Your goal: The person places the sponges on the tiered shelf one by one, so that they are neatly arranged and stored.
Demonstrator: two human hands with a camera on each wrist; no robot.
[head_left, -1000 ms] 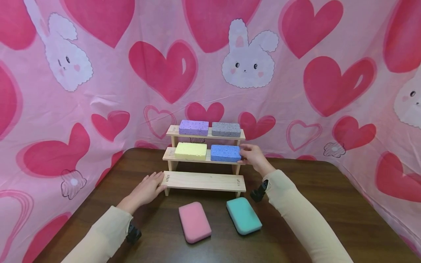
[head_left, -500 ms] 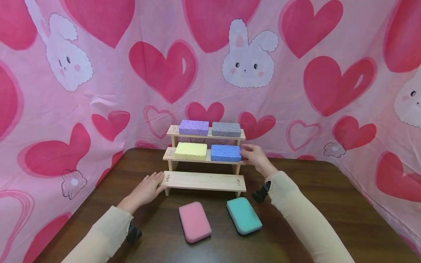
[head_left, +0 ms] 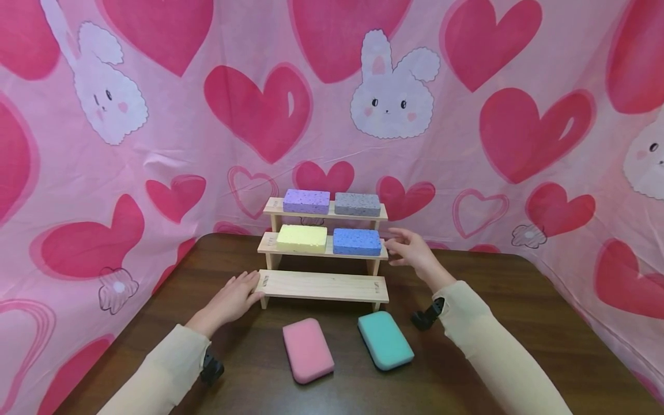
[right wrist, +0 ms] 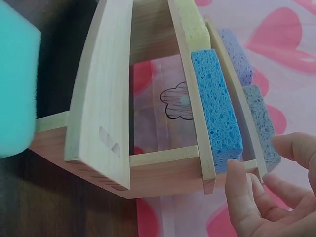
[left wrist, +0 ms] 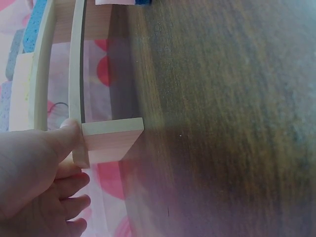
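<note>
A three-tier wooden stand (head_left: pixel 321 285) stands on the table. My left hand (head_left: pixel 233 298) grips the left end of its lowest board; in the left wrist view the thumb (left wrist: pixel 66 136) lies against the board, with the other fingers curled at its end. A blue sponge (head_left: pixel 357 241) sits on the middle tier, right of a yellow sponge (head_left: pixel 302 238). Just off the blue sponge's right end is my right hand (head_left: pixel 415 253), fingers spread and holding nothing. On the top tier lie a purple sponge (head_left: pixel 306 202) and a grey sponge (head_left: pixel 357 204).
In front of the stand, a pink sponge (head_left: pixel 308 350) and a teal sponge (head_left: pixel 385 340) lie flat on the dark wooden table (head_left: pixel 249 374). Behind hangs a pink cloth (head_left: pixel 332 147) printed with hearts and rabbits.
My right hand has let go of the blue sponge and moved a little to the right. The blue sponge stays in place on the middle tier; my left hand has not moved.
</note>
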